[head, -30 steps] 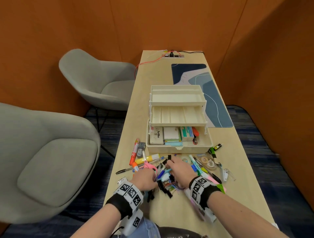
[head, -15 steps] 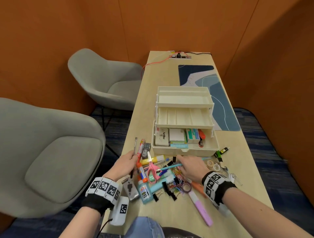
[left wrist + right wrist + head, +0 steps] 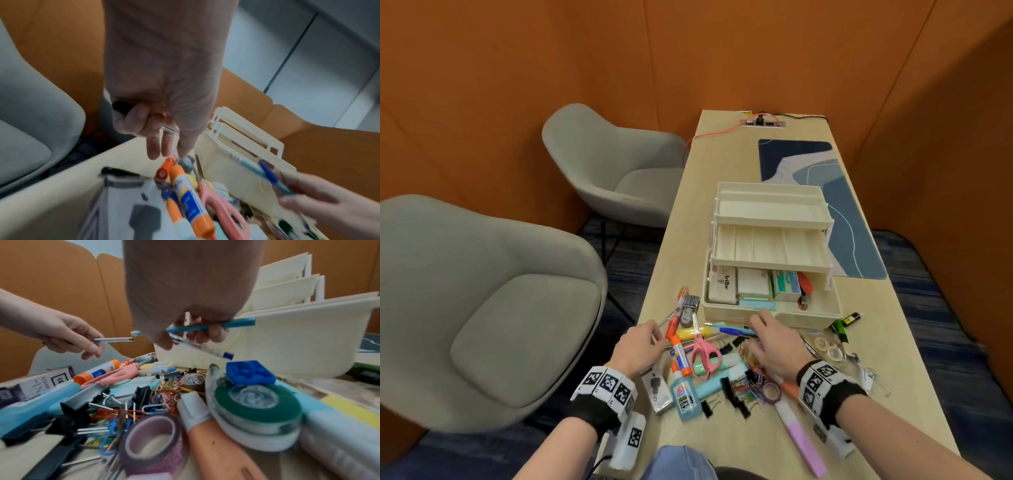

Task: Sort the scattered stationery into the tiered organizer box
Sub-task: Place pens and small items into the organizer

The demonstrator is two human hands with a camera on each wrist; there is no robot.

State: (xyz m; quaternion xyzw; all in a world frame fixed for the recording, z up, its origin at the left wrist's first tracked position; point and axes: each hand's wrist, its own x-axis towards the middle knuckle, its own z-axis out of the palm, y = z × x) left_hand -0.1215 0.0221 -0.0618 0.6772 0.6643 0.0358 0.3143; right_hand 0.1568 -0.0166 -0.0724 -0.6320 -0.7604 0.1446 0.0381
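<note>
The left hand [image 3: 637, 346] pinched a slim clear pen with a black end [image 3: 114, 339] above the left of the stationery heap. The right hand [image 3: 774, 346] curled its fingers [image 3: 213, 332] round a teal pen [image 3: 232, 324] and a blue-capped clear pen [image 3: 205, 348], just near of the cream tiered organizer box [image 3: 770, 260] on the table [image 3: 664, 274].

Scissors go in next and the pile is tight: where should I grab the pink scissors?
Take the pink scissors by the handle loops, coming from above on the near side. The loops lie on top of the pile; the blades point toward the organizer box, wedged between markers.
</note>
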